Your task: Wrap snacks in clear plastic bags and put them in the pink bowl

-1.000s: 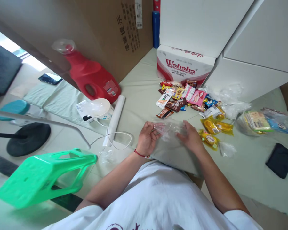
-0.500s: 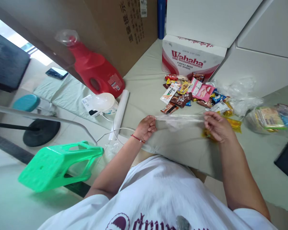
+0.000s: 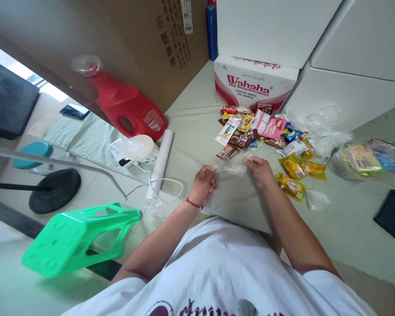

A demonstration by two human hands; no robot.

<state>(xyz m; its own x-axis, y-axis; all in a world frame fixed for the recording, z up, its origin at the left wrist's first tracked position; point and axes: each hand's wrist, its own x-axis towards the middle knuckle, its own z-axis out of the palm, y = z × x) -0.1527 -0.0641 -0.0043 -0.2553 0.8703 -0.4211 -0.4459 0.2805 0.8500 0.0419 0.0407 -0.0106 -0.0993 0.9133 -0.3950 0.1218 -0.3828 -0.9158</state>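
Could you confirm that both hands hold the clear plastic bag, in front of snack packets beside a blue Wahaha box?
Not quite: the head view shows the Wahaha box is red and white, not blue. Otherwise right: the left hand and right hand hold the clear plastic bag in front of the snack packets.

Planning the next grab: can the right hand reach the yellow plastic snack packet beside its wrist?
Probably yes: the yellow plastic snack packet lies uncovered just beside the right hand, nothing between them, though that hand and the left hand both pinch a clear plastic bag.
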